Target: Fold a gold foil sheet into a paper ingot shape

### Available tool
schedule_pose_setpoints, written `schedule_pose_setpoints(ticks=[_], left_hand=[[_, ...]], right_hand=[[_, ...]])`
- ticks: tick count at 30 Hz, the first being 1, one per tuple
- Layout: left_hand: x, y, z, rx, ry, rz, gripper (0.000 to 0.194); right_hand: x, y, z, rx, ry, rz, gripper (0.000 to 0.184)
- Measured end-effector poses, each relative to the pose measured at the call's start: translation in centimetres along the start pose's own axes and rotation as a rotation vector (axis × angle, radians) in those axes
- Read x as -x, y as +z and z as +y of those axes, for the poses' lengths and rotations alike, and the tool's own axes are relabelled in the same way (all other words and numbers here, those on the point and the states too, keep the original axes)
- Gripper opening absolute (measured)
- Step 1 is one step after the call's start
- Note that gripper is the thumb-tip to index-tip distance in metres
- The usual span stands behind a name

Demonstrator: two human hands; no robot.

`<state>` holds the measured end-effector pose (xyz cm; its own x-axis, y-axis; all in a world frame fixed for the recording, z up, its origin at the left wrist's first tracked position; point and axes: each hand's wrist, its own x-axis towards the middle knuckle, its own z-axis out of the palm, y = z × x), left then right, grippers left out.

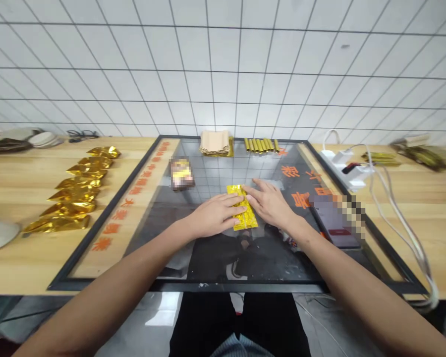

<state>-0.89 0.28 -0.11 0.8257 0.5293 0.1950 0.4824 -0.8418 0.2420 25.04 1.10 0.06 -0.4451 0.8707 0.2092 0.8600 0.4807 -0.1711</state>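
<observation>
A flat gold foil pouch (243,208) lies on the dark glass panel (215,173) in front of me. My left hand (214,216) rests on the pouch's left side, fingers stretched flat across it. Over the pouch's upper right edge, my right hand (270,202) presses down with its fingers extended and slightly spread. Neither hand grips anything; both lie flat on the pouch.
Several filled gold pouches (78,191) lie in a column on the wooden table at left. A stack of tan paper bags (214,142) and gold rolls (260,145) sit at the panel's far edge. A white power strip (351,173) with cables lies right.
</observation>
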Motion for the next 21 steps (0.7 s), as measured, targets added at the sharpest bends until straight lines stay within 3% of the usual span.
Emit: schedule_pose_setpoints(ticks=[6, 21], left_hand=[[-0.1, -0.1, 0.2, 0.018, 0.015, 0.005, 0.042], [-0.1, 0.3, 0.1, 0.026, 0.031, 0.039, 0.041]], right_hand=[[-0.3, 0.5, 0.3, -0.024, -0.107, -0.003, 0.057], [-1.4, -0.5, -0.8, 0.078, -0.057, -0.093, 0.059]])
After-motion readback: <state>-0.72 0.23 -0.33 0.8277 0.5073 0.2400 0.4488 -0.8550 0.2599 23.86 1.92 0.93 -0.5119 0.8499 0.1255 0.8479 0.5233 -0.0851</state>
